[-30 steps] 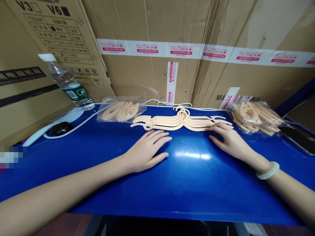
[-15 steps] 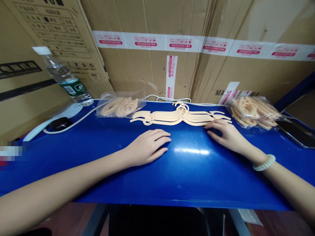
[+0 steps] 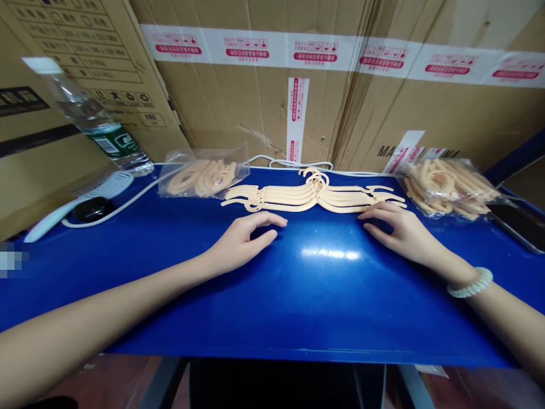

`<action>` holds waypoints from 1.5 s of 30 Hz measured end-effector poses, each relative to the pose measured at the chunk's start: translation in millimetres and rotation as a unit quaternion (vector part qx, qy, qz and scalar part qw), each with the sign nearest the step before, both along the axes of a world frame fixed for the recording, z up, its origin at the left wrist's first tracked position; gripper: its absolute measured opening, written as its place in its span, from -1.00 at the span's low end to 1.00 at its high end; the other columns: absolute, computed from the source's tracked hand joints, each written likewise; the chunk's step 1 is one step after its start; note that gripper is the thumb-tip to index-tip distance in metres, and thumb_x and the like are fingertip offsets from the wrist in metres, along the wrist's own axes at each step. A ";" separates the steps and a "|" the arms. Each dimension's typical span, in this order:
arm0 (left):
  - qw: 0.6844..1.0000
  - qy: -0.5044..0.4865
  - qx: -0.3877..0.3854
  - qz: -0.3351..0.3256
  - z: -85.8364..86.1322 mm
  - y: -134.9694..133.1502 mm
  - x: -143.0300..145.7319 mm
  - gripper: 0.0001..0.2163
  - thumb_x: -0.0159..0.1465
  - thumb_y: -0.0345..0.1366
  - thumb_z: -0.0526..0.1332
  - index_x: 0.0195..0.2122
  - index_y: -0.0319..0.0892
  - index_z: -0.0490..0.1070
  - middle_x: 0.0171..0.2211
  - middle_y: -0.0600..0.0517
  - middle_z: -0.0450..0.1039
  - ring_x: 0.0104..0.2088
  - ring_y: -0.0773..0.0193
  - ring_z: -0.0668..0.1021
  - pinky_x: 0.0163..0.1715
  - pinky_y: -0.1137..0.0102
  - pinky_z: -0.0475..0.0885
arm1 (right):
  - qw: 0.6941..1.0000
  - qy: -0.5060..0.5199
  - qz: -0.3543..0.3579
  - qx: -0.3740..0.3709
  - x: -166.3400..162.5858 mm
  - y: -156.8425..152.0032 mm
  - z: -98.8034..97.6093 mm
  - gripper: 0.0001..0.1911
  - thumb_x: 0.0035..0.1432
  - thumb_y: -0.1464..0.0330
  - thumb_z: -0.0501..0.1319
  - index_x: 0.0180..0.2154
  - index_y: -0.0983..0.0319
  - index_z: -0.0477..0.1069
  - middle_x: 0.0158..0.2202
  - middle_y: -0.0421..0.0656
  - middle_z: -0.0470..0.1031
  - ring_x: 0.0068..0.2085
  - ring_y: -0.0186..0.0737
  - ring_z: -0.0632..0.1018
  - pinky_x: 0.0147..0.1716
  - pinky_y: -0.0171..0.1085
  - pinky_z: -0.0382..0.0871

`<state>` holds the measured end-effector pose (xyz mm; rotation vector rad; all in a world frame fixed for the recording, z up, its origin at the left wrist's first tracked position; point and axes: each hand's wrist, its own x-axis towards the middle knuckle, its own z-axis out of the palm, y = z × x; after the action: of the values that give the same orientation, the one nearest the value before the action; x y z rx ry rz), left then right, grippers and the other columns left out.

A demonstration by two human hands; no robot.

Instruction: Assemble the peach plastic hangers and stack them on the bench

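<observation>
**Hands close in on a row of loose hangers**

Both hands have crept toward the far edge of the blue desk (image 3: 272, 307) since a second ago, the left hand (image 3: 242, 241) now curling its fingers instead of lying flat, and the camera has tipped so that the cartons fill more of the view. That left hand rests palm down just short of the fanned stack of cream plastic hangers (image 3: 313, 197), grasping nothing, fingertips near the stack's left arms but apart from them. The right hand (image 3: 398, 230), a pale bead bracelet (image 3: 470, 283) on its wrist, lies open with its fingertips touching or all but touching the stack's right end; it clasps nothing either.

As a judgement, the work stands at an early stage: the hangers lie loose in one overlapping row along the far edge, hooks together at the middle, none lifted.

Two clear plastic bags hold more of the same. One bag (image 3: 203, 175) sits left of the stack near the far edge, partly filled; the fuller bag (image 3: 449, 193) lies toward the far right corner. A water bottle (image 3: 91, 122) stands at the far left corner by a white cable (image 3: 128, 201), a small black item (image 3: 90, 209) beside it. A dark phone (image 3: 522, 224) lies at the right edge. Taped cardboard cartons (image 3: 298, 85) wall the desk behind.
</observation>
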<state>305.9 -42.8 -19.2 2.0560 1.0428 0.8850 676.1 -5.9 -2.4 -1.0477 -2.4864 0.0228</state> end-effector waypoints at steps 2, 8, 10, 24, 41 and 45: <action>0.998 -0.033 -0.044 0.016 1.1 0.4 0.1 -0.78 0.36 -0.25 0.16 -0.05 -0.19 0.51 -0.01 -0.07 0.59 0.02 0.15 0.60 0.11 0.22 0.50 | 1.000 0.002 -0.001 -0.004 0.6 -0.2 -0.5 -0.77 0.35 0.29 0.14 -0.10 0.21 0.54 -0.10 0.00 0.57 -0.08 0.06 0.58 -0.03 0.06 0.48; 0.990 -0.088 -0.098 0.051 3.4 0.6 0.0 -0.82 0.33 -0.25 0.21 -0.14 -0.17 0.54 -0.08 -0.05 0.62 -0.05 0.15 0.63 -0.01 0.26 0.56 | 1.000 0.014 -0.007 -0.027 0.9 -0.6 -0.3 -0.77 0.34 0.27 0.16 -0.09 0.17 0.54 -0.09 -0.01 0.57 -0.06 0.07 0.58 -0.04 0.06 0.49; 0.988 -0.094 -0.104 0.059 3.7 0.6 -0.3 -0.83 0.33 -0.25 0.21 -0.16 -0.17 0.54 -0.09 -0.04 0.62 -0.06 0.16 0.63 -0.01 0.28 0.56 | 0.999 0.015 -0.009 -0.034 0.6 -0.6 1.1 -0.77 0.34 0.27 0.16 -0.09 0.16 0.54 -0.08 -0.02 0.57 -0.05 0.07 0.58 -0.03 0.06 0.49; 0.987 -0.098 -0.113 0.061 2.7 3.2 -3.1 -0.86 0.35 -0.24 0.23 -0.20 -0.13 0.56 -0.13 -0.03 0.63 -0.07 0.15 0.63 -0.02 0.25 0.56 | 0.997 0.011 -0.009 -0.071 3.6 0.9 6.2 -0.77 0.37 0.27 0.13 -0.03 0.10 0.51 0.00 -0.01 0.55 0.03 0.09 0.55 0.03 0.10 0.50; 0.985 -0.120 -0.118 0.029 2.2 9.0 -5.3 -0.84 0.35 -0.25 0.20 -0.20 -0.19 0.54 -0.12 -0.09 0.63 -0.07 0.13 0.64 0.03 0.18 0.55 | 0.998 0.017 0.005 -0.066 6.7 4.3 8.7 -0.77 0.38 0.29 0.14 -0.06 0.16 0.53 -0.04 -0.01 0.57 -0.01 0.02 0.58 0.01 0.05 0.51; 0.989 -0.107 -0.091 0.034 5.1 9.3 -1.7 -0.84 0.35 -0.26 0.19 -0.17 -0.20 0.51 -0.14 -0.10 0.63 -0.10 0.13 0.65 -0.01 0.18 0.56 | 0.998 0.019 0.008 -0.061 7.0 5.8 8.6 -0.77 0.37 0.29 0.14 -0.08 0.16 0.54 -0.06 -0.01 0.58 -0.03 0.01 0.59 0.00 0.04 0.51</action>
<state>304.2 -33.5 -14.2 1.7420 1.0397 0.9837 683.1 -0.1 6.2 -1.0653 -2.4852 0.1999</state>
